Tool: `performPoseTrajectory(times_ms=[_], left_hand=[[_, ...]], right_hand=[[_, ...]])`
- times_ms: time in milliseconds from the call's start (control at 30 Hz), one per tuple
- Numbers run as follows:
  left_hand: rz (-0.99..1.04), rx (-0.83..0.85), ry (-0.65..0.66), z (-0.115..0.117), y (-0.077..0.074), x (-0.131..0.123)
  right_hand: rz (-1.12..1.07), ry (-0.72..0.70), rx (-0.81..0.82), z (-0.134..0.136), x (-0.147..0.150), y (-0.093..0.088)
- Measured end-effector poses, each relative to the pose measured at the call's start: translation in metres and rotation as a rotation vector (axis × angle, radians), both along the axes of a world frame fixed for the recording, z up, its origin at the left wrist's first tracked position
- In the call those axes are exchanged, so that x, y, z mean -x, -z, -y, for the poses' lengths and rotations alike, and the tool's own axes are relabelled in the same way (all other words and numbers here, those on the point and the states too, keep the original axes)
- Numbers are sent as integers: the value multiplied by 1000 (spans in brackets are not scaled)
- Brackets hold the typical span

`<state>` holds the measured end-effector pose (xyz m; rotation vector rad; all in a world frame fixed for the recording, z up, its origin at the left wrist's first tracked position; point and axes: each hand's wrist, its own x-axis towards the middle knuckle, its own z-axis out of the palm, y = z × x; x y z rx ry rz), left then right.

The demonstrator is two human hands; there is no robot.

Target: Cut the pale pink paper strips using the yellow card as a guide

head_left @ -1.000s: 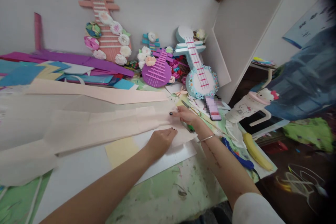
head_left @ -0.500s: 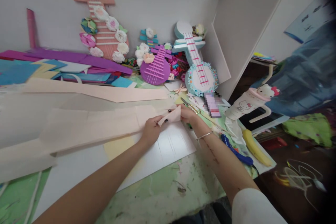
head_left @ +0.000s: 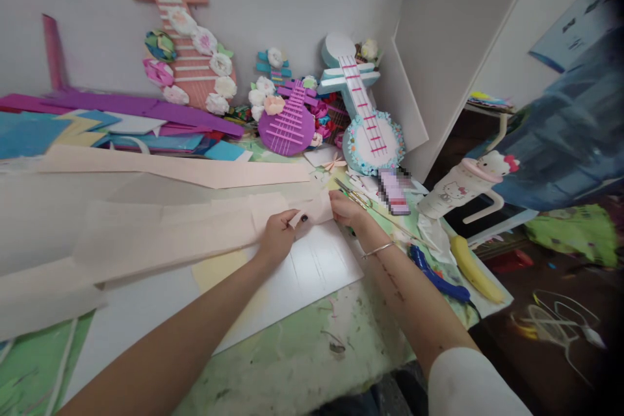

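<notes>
A small piece of pale pink paper (head_left: 319, 208) is held up between both hands, over the white board. My left hand (head_left: 279, 235) pinches its left end, a dark thumbnail showing on top. At the right end my right hand (head_left: 345, 208) has its fingers closed on the paper; the fingertips are partly hidden behind it. Long pale pink sheets (head_left: 195, 227) lie just left of the hands. Under the forearms is the white board (head_left: 312, 273), which bears faint lines and a yellow patch. Scissors (head_left: 358, 195) lie close beyond my right hand.
Paper-flowered model lutes (head_left: 287, 120) and a blue-white one (head_left: 373, 136) lean along the wall. To the right are a blue glue gun (head_left: 436, 276), a yellow banana-shaped thing (head_left: 475, 270) and a handled tumbler (head_left: 455, 188). Coloured sheets (head_left: 121, 107) are piled at the back left.
The small paper has turned in my hands: its slanted folded edge is gone from view and a broader face shows. One dark nail is visible where two were. The view has shifted slightly.
</notes>
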<state>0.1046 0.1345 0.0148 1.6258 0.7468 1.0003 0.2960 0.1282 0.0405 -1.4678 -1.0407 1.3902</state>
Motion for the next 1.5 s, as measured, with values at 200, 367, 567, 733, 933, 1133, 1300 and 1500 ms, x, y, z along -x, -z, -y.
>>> performPoseTrajectory(times_ms=[200, 367, 567, 733, 933, 1133, 1300, 1500], left_hand=[[-67, -30, -7, -2, -3, 5], [-165, -51, 51, -2, -5, 10], [-247, -63, 73, -11, 3, 11], [-271, 15, 68, -21, 13, 11], [-244, 57, 90, -23, 14, 13], [-235, 58, 64, -22, 12, 11], [-202, 37, 22, -20, 8, 10], [-145, -14, 27, -16, 0, 13]], right_hand=[[12, -20, -17, 2, 1, -1], [21, -12, -52, 2, 1, 2], [36, 13, -85, 4, 4, 7], [64, 41, -90, 6, 8, 5], [81, 52, -99, 5, 9, 5], [80, 49, -111, 5, 9, 6], [75, 48, -125, 7, 10, 3], [68, 24, -128, 7, 13, -2]])
